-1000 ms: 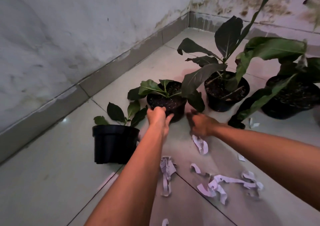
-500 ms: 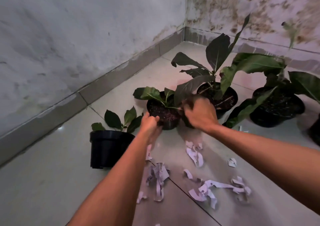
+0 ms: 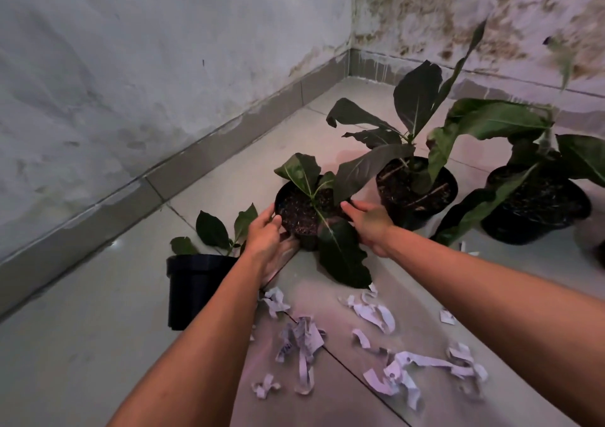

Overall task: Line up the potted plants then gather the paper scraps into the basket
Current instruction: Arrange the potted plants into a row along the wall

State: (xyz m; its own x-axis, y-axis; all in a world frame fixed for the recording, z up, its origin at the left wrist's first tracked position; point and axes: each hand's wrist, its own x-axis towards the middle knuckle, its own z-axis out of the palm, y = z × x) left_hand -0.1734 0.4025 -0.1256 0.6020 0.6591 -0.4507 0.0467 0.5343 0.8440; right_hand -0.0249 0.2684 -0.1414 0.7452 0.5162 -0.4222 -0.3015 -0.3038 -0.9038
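Several black potted plants stand on the tiled floor near a wall corner. I grip the second pot (image 3: 302,217) from both sides: my left hand (image 3: 266,236) on its left rim, my right hand (image 3: 368,222) on its right rim. It looks lifted or tilted toward me, one big leaf hanging down in front. A small potted plant (image 3: 196,289) stands at the left. Two larger potted plants stand behind right, one (image 3: 415,194) and another (image 3: 537,210). White paper scraps (image 3: 373,313) lie scattered on the floor in front of me. No basket is in view.
A stained wall with a grey skirting (image 3: 209,151) runs along the left, and another wall closes the back. A further dark pot edge (image 3: 600,256) shows at the right border. Bare floor tiles (image 3: 82,344) lie at the lower left.
My right hand has moved from the pot's top to its right rim, and my left hand has closed on the left rim. The pot has turned or tilted, a large leaf now hanging toward me.
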